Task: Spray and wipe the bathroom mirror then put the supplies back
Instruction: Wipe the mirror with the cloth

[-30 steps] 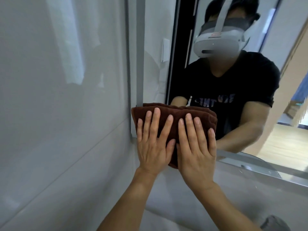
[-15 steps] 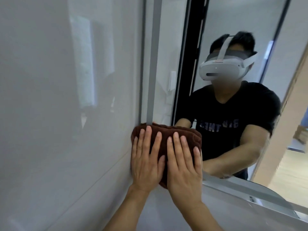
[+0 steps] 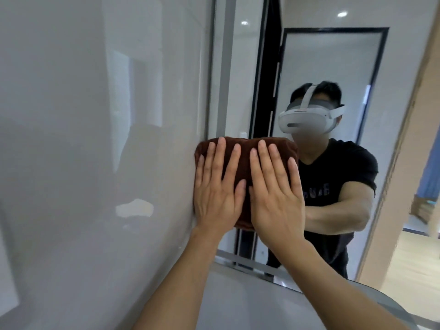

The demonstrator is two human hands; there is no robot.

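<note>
Two bare forearms are extended upward from the lower edge of the view. A folded brown towel [image 3: 245,167] is pressed flat against the mirror [image 3: 333,72] near its left edge by the left hand [image 3: 215,189] and the right hand [image 3: 273,194], fingers straight and slightly spread. A headset wearer in a black T-shirt is reflected beyond.

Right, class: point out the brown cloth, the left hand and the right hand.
brown cloth [image 3: 245,160]: head view, bare upper middle between the hands.
left hand [image 3: 215,194]: head view, back of the hand.
right hand [image 3: 276,198]: head view, back of the hand.
</note>
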